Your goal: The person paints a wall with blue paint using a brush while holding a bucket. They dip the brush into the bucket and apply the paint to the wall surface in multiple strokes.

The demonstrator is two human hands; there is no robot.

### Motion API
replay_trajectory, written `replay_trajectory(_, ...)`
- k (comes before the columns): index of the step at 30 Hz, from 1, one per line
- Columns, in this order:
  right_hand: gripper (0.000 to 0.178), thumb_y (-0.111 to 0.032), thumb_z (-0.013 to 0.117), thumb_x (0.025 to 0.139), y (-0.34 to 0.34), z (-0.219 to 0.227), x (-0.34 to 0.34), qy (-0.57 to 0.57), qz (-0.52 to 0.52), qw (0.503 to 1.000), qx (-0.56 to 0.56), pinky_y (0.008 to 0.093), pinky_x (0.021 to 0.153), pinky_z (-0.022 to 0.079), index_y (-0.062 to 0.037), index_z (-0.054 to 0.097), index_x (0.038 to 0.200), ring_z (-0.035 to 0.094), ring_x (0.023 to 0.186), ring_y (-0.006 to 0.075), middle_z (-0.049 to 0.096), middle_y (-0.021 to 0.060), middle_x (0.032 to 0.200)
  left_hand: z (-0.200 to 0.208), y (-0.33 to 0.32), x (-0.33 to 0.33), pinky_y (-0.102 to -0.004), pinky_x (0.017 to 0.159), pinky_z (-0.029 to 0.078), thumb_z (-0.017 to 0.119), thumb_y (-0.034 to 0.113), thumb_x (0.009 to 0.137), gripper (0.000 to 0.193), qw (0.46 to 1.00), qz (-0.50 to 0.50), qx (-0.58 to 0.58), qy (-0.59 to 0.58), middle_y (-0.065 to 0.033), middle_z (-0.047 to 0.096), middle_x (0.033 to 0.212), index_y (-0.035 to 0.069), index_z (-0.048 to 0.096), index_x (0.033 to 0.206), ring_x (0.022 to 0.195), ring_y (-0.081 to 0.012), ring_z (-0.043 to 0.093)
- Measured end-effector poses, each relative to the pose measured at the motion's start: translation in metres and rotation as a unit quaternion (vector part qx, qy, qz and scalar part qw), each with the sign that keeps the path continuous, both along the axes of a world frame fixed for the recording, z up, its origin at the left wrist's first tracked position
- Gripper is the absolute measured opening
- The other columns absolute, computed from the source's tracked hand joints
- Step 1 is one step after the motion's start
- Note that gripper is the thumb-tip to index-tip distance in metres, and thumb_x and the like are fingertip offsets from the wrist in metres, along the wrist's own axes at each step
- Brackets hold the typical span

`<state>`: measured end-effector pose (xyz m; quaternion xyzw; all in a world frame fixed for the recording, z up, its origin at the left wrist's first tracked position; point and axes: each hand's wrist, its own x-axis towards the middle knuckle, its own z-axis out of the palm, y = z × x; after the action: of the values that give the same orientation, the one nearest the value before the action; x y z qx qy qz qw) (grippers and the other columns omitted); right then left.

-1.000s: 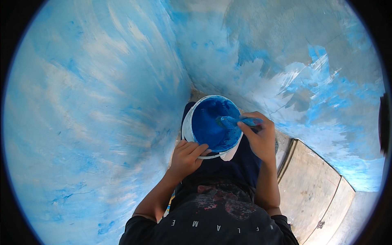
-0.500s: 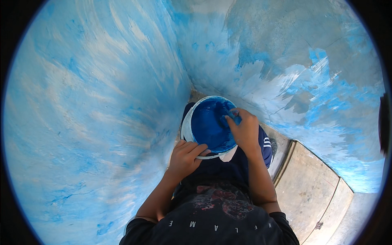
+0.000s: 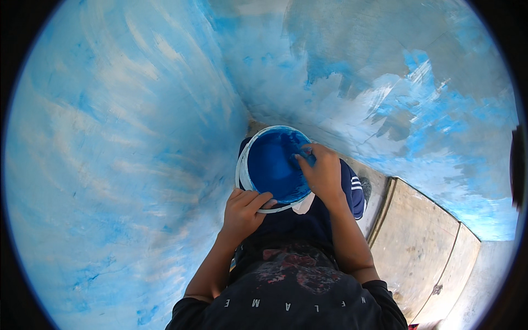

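Observation:
A white bucket of deep blue paint is in front of me, its mouth tilted toward me. My left hand is closed over the near left of its rim, by the white handle. My right hand reaches over the right side of the rim, with thumb and fingers pinched above the paint. Something blue and paint-covered shows between those fingers; its kind is hidden by the hand and the paint.
Blue-streaked walls meet in a corner just beyond the bucket. The right wall has bare grey patches. A worn wooden panel lies at the lower right, next to my foot.
In the picture, the bucket and both hands have shifted slightly left as the view moved. Both hands keep about the same places on the bucket.

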<state>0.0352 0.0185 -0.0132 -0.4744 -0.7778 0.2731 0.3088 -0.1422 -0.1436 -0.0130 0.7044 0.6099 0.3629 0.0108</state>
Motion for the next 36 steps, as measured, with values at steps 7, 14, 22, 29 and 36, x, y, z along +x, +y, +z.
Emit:
replay_trajectory(7, 0.028, -0.019, 0.082, 0.086, 0.01, -0.023, 0.012, 0.019, -0.023, 1.0, -0.004, 0.0446, 0.081, 0.058, -0.0022, 0.077, 0.108, 0.074, 0.091, 0.039, 0.077, 0.0174, 0.098, 0.003, 0.017, 0.011, -0.0377, 0.067, 0.042, 0.087, 0.018, 0.083, 0.02, 0.999, -0.035, 0.01, 0.017, -0.0057, 0.07, 0.079, 0.007, 0.077, 0.096, 0.068, -0.0228, 0.064)
replay_trajectory(14, 0.028, -0.018, 0.083, 0.085, 0.004, -0.017, 0.018, 0.06, -0.016, 0.998, -0.007, 0.0431, 0.079, 0.057, -0.0001, 0.077, 0.105, 0.074, 0.087, 0.0383, 0.076, 0.0181, 0.095, 0.0, 0.008, 0.005, -0.0386, 0.066, 0.041, 0.087, 0.017, 0.083, 0.02, 1.0, -0.021, -0.002, 0.017, -0.0056, 0.07, 0.078, 0.007, 0.077, 0.097, 0.067, -0.0234, 0.063)
replay_trajectory(22, 0.022, -0.01, 0.081, 0.089, 0.008, -0.005, 0.027, 0.152, -0.056, 0.981, -0.103, 0.0321, 0.067, 0.055, 0.0019, 0.075, 0.106, 0.074, 0.073, 0.0204, 0.075, 0.0136, 0.088, -0.001, 0.01, 0.002, -0.0384, 0.066, 0.041, 0.087, 0.018, 0.082, 0.021, 1.0, -0.014, 0.005, 0.019, -0.0053, 0.07, 0.077, 0.007, 0.077, 0.097, 0.067, -0.023, 0.064)
replay_trajectory(29, 0.016, 0.001, 0.071, 0.094, 0.017, -0.016, 0.04, 0.433, -0.02, 0.872, -0.23, 0.0304, 0.074, 0.057, 0.0009, 0.07, 0.11, 0.071, 0.082, 0.0168, 0.075, 0.0105, 0.102, -0.002, 0.016, 0.006, -0.0379, 0.066, 0.042, 0.087, 0.02, 0.083, 0.021, 0.999, -0.029, 0.007, 0.026, -0.005, 0.071, 0.079, 0.008, 0.077, 0.097, 0.069, -0.0225, 0.065)
replay_trajectory(36, 0.022, 0.0, 0.074, 0.089, 0.011, -0.027, 0.04, 0.299, 0.001, 0.947, -0.117, 0.0321, 0.079, 0.053, -0.0028, 0.069, 0.11, 0.068, 0.083, 0.0177, 0.073, 0.0081, 0.099, -0.006, 0.024, 0.021, -0.038, 0.066, 0.041, 0.086, 0.021, 0.085, 0.019, 0.999, -0.03, 0.017, 0.026, -0.0044, 0.069, 0.077, 0.008, 0.076, 0.096, 0.068, -0.0232, 0.064)
